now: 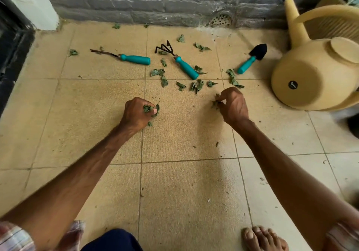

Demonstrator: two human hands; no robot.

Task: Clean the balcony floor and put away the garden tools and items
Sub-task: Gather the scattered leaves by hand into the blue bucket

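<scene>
Dry green leaves (196, 84) lie scattered over the tan tiled floor (184, 182). My left hand (137, 114) is closed in a fist around a bunch of leaves, low over the floor. My right hand (234, 104) pinches a few leaves at its fingertips. Beyond my hands lie three tools with teal handles: a narrow weeder (134, 59) at the left, a black hand rake (183, 65) in the middle, and a small black trowel (250, 59) at the right.
A beige watering can (312, 76) lies on its side at the right, in front of a woven basket (334, 25). A grey stone wall (155, 0) with a drain grate (221, 20) closes the far side. My bare foot (262, 238) rests at the bottom right.
</scene>
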